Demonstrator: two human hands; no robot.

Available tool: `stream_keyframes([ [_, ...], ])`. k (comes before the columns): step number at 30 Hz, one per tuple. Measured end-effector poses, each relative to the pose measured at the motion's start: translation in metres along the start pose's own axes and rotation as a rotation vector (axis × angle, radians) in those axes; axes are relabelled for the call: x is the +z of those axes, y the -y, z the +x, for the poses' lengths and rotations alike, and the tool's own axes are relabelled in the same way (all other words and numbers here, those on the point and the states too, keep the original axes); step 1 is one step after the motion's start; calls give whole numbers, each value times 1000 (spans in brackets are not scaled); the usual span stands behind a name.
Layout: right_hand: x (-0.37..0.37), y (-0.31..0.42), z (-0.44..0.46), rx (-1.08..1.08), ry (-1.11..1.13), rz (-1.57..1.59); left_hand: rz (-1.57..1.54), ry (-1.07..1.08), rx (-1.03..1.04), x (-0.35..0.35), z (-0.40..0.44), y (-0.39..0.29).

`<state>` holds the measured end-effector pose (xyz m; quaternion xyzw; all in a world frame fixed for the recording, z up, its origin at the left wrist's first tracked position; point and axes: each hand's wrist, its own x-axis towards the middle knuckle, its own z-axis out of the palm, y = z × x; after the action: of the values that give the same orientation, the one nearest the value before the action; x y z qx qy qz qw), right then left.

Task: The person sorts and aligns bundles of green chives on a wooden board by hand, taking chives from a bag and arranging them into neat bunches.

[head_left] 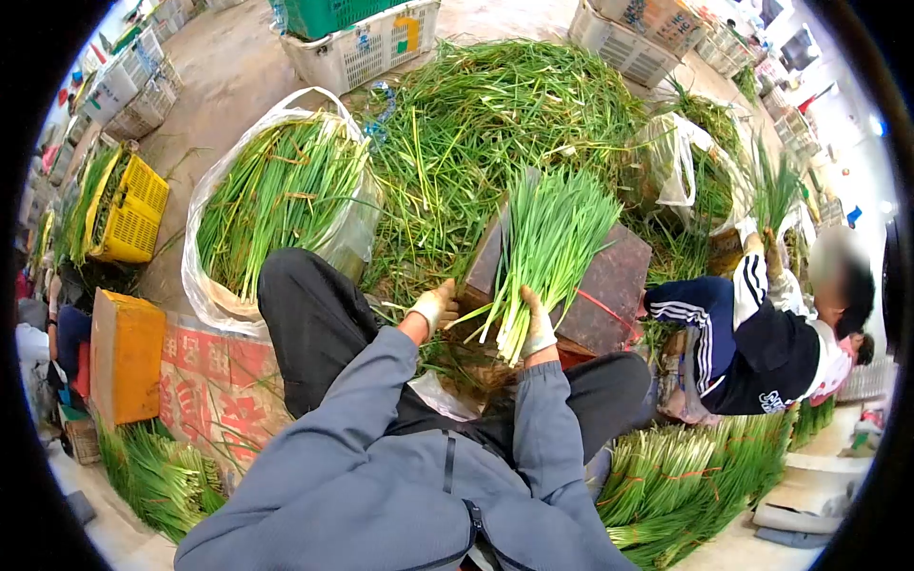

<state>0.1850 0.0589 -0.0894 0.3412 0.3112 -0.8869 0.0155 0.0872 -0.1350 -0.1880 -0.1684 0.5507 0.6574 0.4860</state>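
Observation:
A bunch of green garlic chives (pixel 557 238) leans over a dark box (pixel 614 290), leaves pointing away from me and pale stem ends towards me. My right hand (pixel 539 325), in a whitish glove, is closed around the stem ends. Left of the bunch, my left hand (pixel 434 308), also gloved, has its fingers curled by the box's near left edge. A few thin stalks run between it and the bunch; what its fingers hold, if anything, is too small to make out. Beyond the box spreads a large heap of loose leaves (pixel 505 105).
A clear plastic bag (pixel 195 257) of chives stands left, another bag (pixel 676 157) right. Tied bundles (pixel 676 481) lie at lower right, more bundles (pixel 157 481) at lower left. A co-worker (pixel 762 343) sits right, holding chives. Crates (pixel 367 48) stand behind, a yellow crate (pixel 133 209) left.

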Motion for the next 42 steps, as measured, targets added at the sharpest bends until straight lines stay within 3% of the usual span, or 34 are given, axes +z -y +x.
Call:
stream_keyframes([
  [2, 6, -1, -4, 18, -16, -45, 60, 137, 10, 9, -8, -4],
  [4, 0, -6, -1, 67, -12, -63, 40, 206, 109, 44, -70, -16],
  [5, -2, -11, 3, -1, -41, -137, 39, 301, 35, 50, -73, -10],
  [7, -22, -21, 20, -45, -106, -308, 93, 399, 173, 67, -80, 3],
  [8, -28, -27, 25, -155, -192, -476, 148, 394, 381, 77, -87, 7],
  [9, -35, -34, 29, -146, -267, -535, 120, 388, 221, 80, -90, 6],
  [11, -41, -44, 29, -181, -382, -656, 80, 388, 196, 77, -84, 16],
  [13, -33, -44, 11, -198, -357, -576, 61, 405, 173, 75, -80, 21],
  [15, -11, -38, -10, -213, -307, -450, 191, 355, 407, 73, -82, 19],
  [18, -5, -35, -17, -234, -327, -573, 213, 322, 231, 66, -82, 11],
  [19, -10, -39, -16, -279, -385, -636, 286, 318, 46, 62, -88, -6],
  [20, -4, -29, -24, -247, -327, -932, 307, 255, 187, 59, -65, 16],
  [21, -4, -33, -25, -279, -344, -937, 208, 222, 308, 54, -19, 54],
  [23, -5, -42, -26, -278, -318, -821, -147, 193, 281, 52, -9, 64],
  [25, 16, -39, -36, -293, -316, -844, -490, 268, 76, 53, -60, 18],
  [30, 18, -41, -35, -308, -395, -876, -248, 410, 313, 60, -66, 14],
  [32, -9, -55, -20, -452, -394, -864, -199, 409, 283, 64, -70, 17],
  [34, -15, -51, -25, -444, -358, -815, -200, 449, 261, 60, -66, 20],
  [36, -7, -45, -33, -412, -332, -773, -516, 438, -45, 60, -59, 23],
  [42, -25, -64, -23, -657, -441, -794, -583, 518, -47, 64, -68, 22],
])
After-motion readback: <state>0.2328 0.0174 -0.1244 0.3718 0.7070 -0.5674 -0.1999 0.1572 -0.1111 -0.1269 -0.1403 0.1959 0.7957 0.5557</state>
